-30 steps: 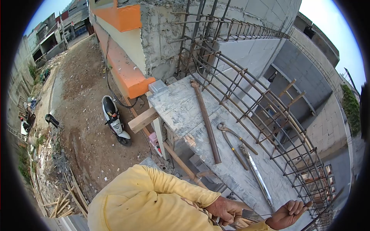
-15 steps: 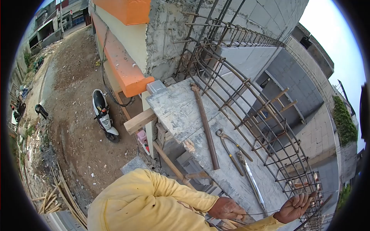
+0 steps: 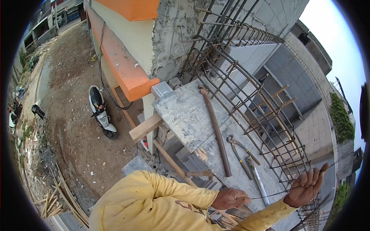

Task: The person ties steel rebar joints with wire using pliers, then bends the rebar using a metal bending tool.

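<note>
My left hand pinches one end of a thin dark wire above the edge of the grey board. The wire runs across to my right hand, whose curled fingers close around it, close to the lower end of the rebar cage. On the board lie a long rusty metal bar, pincers with yellow-marked handles and a silver metal tool, all untouched.
A wooden beam juts out beside the board, near an orange ledge. Below on the dirt ground stands a white scooter. Bamboo poles lie at lower left. A block wall stands beyond the cage.
Both hands have risen in the view, and the wire between them shows more clearly. The view has shifted, so the board and tools appear slightly farther right and lower.
</note>
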